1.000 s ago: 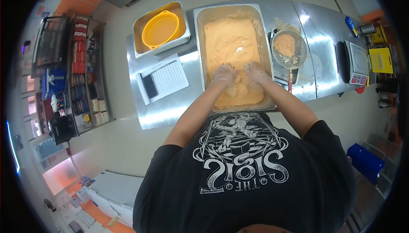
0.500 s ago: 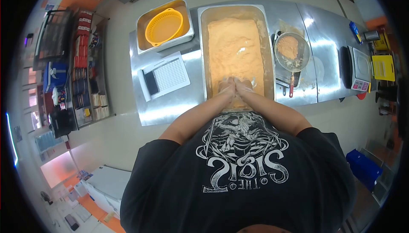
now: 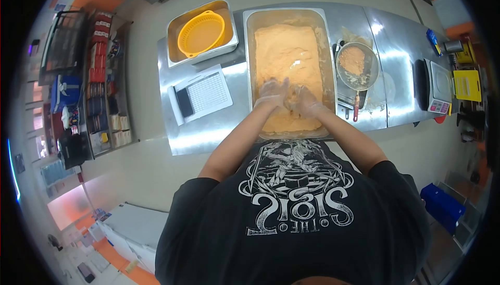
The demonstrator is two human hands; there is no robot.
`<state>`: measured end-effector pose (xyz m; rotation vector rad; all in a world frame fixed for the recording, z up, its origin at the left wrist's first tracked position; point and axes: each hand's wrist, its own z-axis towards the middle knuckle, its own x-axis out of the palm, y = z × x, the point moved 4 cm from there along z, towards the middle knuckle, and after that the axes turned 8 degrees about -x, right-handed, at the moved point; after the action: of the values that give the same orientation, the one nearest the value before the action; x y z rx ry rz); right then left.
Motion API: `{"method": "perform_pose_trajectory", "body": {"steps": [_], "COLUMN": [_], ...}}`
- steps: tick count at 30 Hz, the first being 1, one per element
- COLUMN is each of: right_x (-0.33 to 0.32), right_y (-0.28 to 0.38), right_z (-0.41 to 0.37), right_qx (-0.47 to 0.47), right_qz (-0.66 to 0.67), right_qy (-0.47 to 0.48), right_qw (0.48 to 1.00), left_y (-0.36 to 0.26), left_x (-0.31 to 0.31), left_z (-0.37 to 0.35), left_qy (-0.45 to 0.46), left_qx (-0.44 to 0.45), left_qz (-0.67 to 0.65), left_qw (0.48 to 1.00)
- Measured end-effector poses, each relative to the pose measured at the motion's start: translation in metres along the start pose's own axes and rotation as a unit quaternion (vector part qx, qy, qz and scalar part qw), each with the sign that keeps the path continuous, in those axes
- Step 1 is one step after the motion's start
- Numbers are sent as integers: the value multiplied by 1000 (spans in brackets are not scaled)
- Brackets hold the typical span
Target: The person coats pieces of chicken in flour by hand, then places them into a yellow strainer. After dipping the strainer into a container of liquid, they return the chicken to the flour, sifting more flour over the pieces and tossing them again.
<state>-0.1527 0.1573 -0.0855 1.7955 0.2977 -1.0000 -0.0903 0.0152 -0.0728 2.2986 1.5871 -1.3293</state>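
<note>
- Left hand (image 3: 272, 91) and right hand (image 3: 306, 101), both in thin clear gloves, lie close side by side, with the fingers curled down into the orange powdery mixture (image 3: 285, 50).
- The fingertips are buried in the mixture. I cannot tell whether they close on a lump or only press into it.
- A paler clump shows between the two hands, but its outline is blurred.
- The mixture fills a deep steel pan (image 3: 248, 50) on the steel table (image 3: 208, 128). The pan's near rim is partly hidden by the forearms and the black printed shirt (image 3: 294, 207).
- To the right, just beside the pan, is a round metal sieve (image 3: 357, 79) holding a small heap of the same orange powder. Its red handle (image 3: 355, 114) points toward the person.
- What lies under the sieve is hard to make out.
- Farther right are a white scale (image 3: 440, 84) and a yellow flat item (image 3: 467, 84), whose detail is too small to read.
- To the left are a gridded sheet (image 3: 209, 91), a dark flat item (image 3: 183, 102) lying on it, and a yellow colander (image 3: 201, 32) inside a smaller steel pan (image 3: 232, 24).
- A stocked shelf (image 3: 99, 76) stands well apart at far left, warped by the lens.
</note>
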Motion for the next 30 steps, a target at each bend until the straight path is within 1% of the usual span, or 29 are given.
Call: {"method": "perform_pose_trajectory", "body": {"steps": [2, 3, 5, 7, 8, 11, 13, 14, 15, 17, 20, 23, 24, 26, 27, 28, 29, 30], "right_x": [-13, -10, -10, -24, -30, 27, 41, 51, 63, 82, 74, 43, 38, 30, 13, -21, -41, -41], "right_y": [32, 26, 6, -8, -13, -61, -51, -42, -37, -26, -25, -30, -41, -64, -58, -40, -31, -38], "right_z": [-13, -9, -4, -14, -22, -46, -46, -43, -38, -30, -18, -8, -3, 6, 7, 8, 11, 16], "right_qx": [-64, -34, 32, 207, 293, 350, 391, 409, 419, 429, 396, 356, 329, 273, 264, 251, 234, 202], "right_qz": [64, 76, 94, 48, 27, 103, 126, 137, 201, 327, 245, 261, 254, 239, 157, 73, -13, -22], "right_qy": [82, 136, 242, 151, 102, 104, 83, 74, 23, -81, -164, -171, -168, -160, -113, -65, -15, -35], "right_qw": [993, 987, 965, 965, 950, 925, 908, 899, 885, 838, 869, 881, 894, 918, 945, 963, 972, 978], "left_y": [-10, -11, -14, 6, 18, 42, 46, 50, 47, 40, 26, 27, 17, -10, -9, -9, -9, -6], "left_x": [-10, -9, -6, 19, 33, 57, 64, 67, 63, 60, 60, 78, 65, 18, 12, 6, 2, 4], "left_z": [3, -1, -13, -9, -7, -12, -8, -9, -18, -36, -30, -4, -14, -44, -42, -37, -34, -31], "left_qy": [-77, -1, 152, 155, 157, 153, 155, 153, 134, 94, 68, 56, 60, 65, 78, 89, 99, 105], "left_qx": [79, 106, 161, 171, 176, 170, 41, -26, -69, -151, -193, -241, -219, -175, -150, -125, -99, -70], "left_qz": [35, 80, 167, 242, 281, 241, 116, 51, 0, -101, -253, -313, -306, -291, -224, -156, -88, -58], "left_qw": [993, 991, 961, 942, 930, 943, 980, 987, 989, 979, 946, 917, 925, 938, 960, 976, 986, 990]}}
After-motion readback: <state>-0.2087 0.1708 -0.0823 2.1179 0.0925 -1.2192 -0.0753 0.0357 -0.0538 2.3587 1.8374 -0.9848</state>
